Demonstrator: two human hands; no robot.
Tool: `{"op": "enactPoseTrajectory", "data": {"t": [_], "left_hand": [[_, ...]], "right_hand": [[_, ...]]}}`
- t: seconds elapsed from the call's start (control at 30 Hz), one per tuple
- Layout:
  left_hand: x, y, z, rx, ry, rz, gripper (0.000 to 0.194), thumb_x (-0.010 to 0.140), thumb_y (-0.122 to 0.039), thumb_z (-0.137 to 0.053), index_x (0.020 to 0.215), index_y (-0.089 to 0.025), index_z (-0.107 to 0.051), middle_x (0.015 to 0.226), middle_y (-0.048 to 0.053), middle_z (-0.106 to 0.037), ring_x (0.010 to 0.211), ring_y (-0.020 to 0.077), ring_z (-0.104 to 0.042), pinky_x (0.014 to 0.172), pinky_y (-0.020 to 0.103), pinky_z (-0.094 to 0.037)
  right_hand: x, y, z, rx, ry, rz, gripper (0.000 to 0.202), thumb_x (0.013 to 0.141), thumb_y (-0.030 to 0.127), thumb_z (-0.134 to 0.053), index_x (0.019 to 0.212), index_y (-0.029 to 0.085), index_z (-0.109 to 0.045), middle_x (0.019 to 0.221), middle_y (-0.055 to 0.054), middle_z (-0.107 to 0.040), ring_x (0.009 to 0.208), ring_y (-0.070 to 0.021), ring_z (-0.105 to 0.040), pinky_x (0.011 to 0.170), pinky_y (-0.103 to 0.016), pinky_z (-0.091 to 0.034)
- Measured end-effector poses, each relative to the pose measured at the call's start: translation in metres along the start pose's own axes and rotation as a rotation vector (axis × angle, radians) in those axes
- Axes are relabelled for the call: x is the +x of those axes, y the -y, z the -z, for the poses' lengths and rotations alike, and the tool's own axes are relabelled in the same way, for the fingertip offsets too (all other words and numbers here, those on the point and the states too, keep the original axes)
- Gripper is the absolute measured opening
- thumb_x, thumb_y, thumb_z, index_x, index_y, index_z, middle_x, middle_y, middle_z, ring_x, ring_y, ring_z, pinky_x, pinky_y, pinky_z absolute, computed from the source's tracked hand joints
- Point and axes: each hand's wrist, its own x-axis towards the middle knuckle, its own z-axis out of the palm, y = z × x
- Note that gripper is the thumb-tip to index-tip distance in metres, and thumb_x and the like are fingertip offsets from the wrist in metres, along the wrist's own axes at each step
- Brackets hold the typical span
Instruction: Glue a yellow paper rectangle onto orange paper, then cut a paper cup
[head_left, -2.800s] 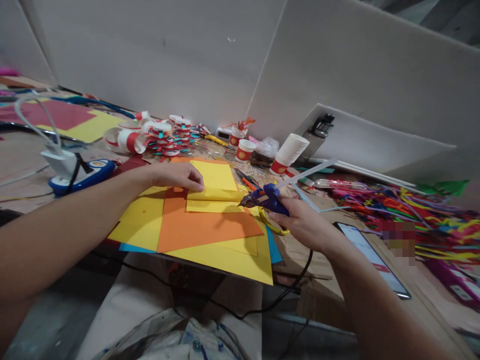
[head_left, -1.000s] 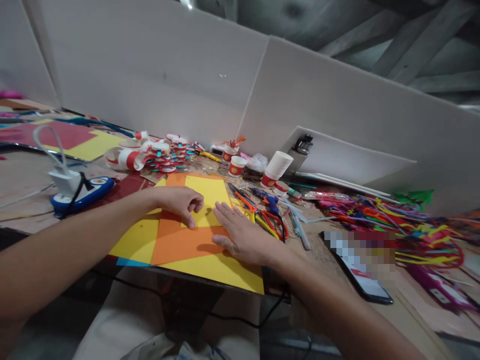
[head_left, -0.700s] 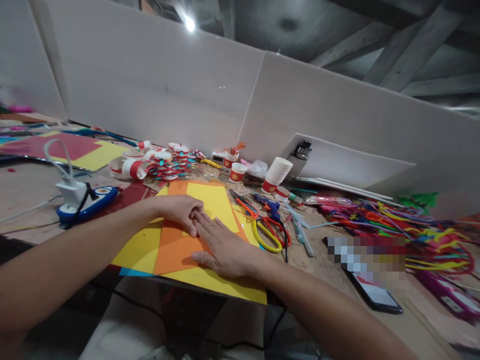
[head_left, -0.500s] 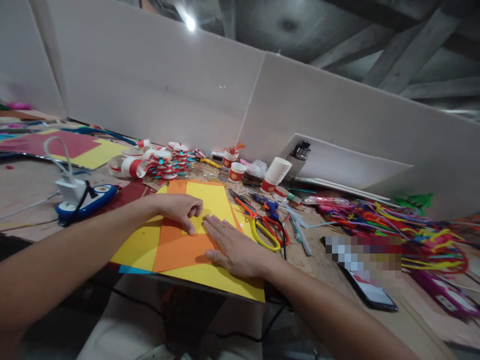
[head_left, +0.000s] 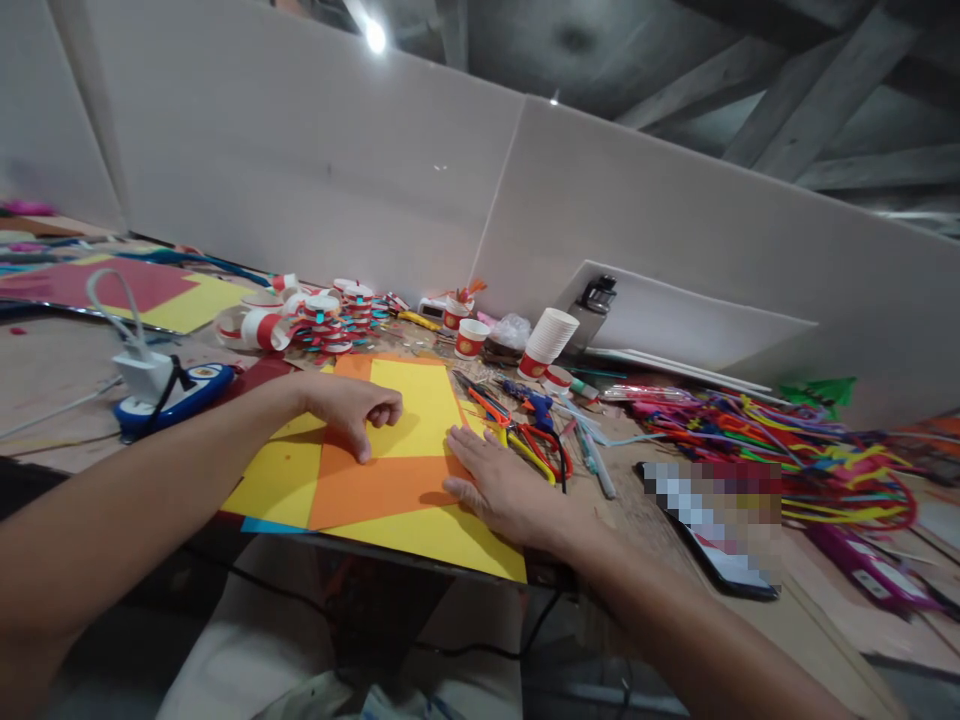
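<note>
The small yellow paper lies on the orange sheet, where the left hand curls its fingers with thumb held apart, while the right hand lies flat across the sheet's right edge, fingers extended and close together.

I see the paper on the table, with scissors and a glue gun to its right, the phone farther right, the power strip left, and stacked cups behind.
</note>
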Motion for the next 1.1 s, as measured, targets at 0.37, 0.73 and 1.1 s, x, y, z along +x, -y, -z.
{"op": "enactPoseTrajectory", "data": {"t": [0.37,0.73,1.1], "left_hand": [[-0.002,-0.002,0.003,-0.090,-0.288,-0.130,0.035,0.081,-0.038,-0.064,0.110,-0.019,-0.063,0.119,0.007,-0.063,0.106,0.0178,-0.059,0.090,0.027,-0.043],[0.003,-0.003,0.000,0.021,-0.269,-0.096,0.037,0.087,-0.043,-0.058,0.115,-0.019,-0.064,0.118,0.007,-0.066,0.106,0.0182,-0.059,0.090,0.025,-0.041],[0.007,0.006,-0.008,0.114,-0.212,-0.241,0.053,0.072,-0.047,-0.074,0.117,-0.022,-0.062,0.128,0.008,-0.056,0.120,0.0239,-0.050,0.104,0.030,-0.033]], "right_hand": [[0.058,0.007,0.006,0.118,-0.116,0.179,0.041,0.086,0.037,-0.062,0.121,0.016,-0.063,0.128,-0.012,-0.061,0.119,-0.0239,-0.056,0.103,-0.036,-0.042],[0.068,-0.007,0.000,0.203,-0.239,0.180,0.024,0.087,0.032,-0.062,0.105,0.020,-0.071,0.108,-0.008,-0.070,0.099,-0.0185,-0.063,0.088,-0.030,-0.046],[0.067,-0.013,-0.002,0.231,-0.220,0.187,0.021,0.083,0.024,-0.067,0.103,0.019,-0.072,0.115,-0.008,-0.068,0.105,-0.0192,-0.062,0.096,-0.032,-0.045]]}}
